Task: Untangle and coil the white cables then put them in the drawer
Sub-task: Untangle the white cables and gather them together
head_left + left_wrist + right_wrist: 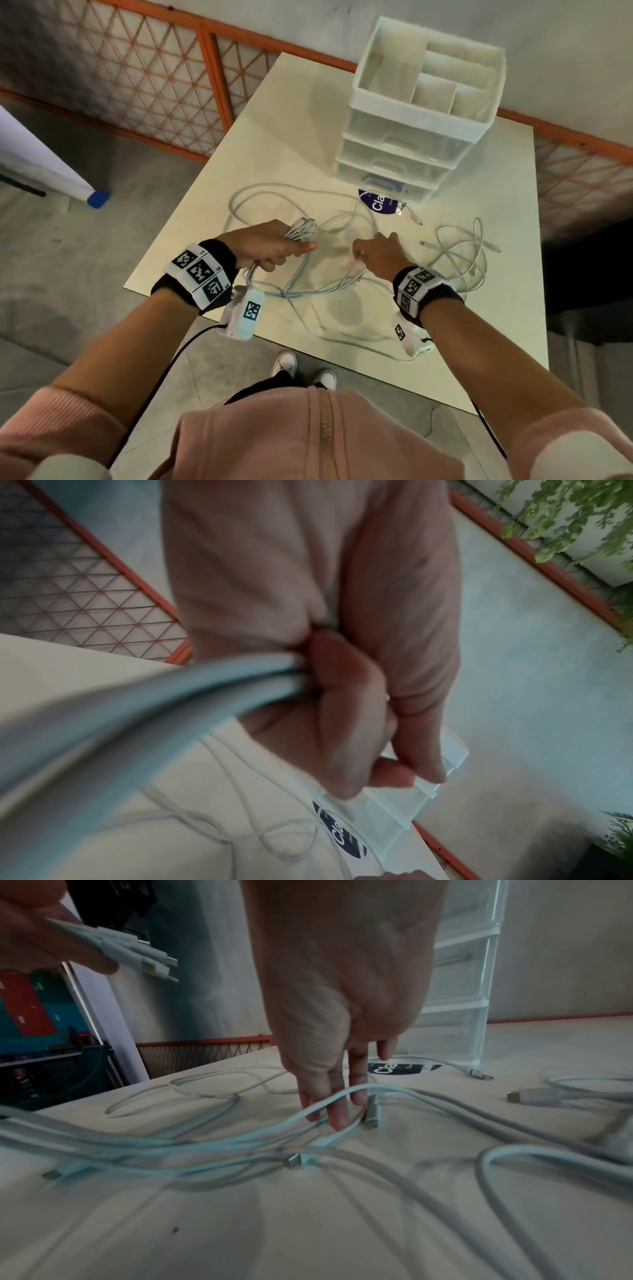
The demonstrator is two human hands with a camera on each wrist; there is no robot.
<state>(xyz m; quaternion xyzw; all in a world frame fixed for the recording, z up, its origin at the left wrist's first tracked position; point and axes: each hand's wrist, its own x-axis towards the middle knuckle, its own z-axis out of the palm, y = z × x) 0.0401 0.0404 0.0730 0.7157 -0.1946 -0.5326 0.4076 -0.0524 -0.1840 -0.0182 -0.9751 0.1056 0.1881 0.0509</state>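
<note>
Several white cables (pixel 308 284) lie tangled on the cream table (pixel 496 325). My left hand (pixel 287 251) grips a bundle of them with the connector ends (pixel 303 228) fanned out past the thumb; the left wrist view shows the fingers (pixel 346 723) curled round the cords (pixel 171 696). My right hand (pixel 364 255) hangs over the middle of the tangle. In the right wrist view its straight fingers (pixel 337 1112) point down among the cables (pixel 205 1145), beside a raised connector (pixel 371 1115). A clear plastic drawer unit (pixel 404 144) stands at the back, drawers closed.
A second loose heap of white cable (pixel 460 263) lies to the right of my right hand. A round dark-blue sticker (pixel 378 205) sits on the table before the drawer unit. Orange mesh fencing (pixel 144 89) borders the table's far side. The near table edge is at my legs.
</note>
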